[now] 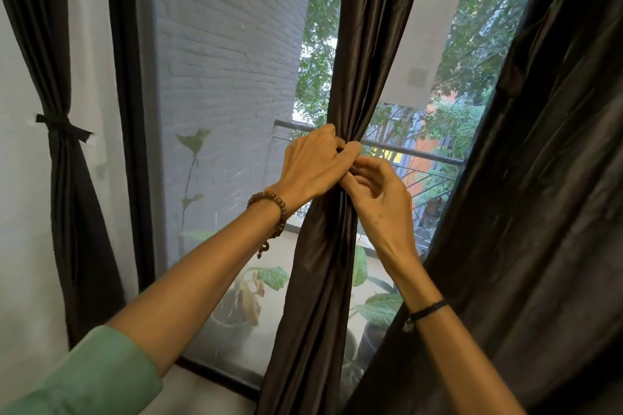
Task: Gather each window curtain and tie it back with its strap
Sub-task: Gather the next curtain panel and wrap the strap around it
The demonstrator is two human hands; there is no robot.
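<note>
Gathered curtain [323, 280] between left hand [313, 165] and right hand [377, 192]

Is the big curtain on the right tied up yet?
No, the right curtain hangs loose and spread out, not gathered.

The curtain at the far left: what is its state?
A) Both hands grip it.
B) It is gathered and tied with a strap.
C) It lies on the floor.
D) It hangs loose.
B: a dark strap cinches the far-left curtain at its middle.
</note>
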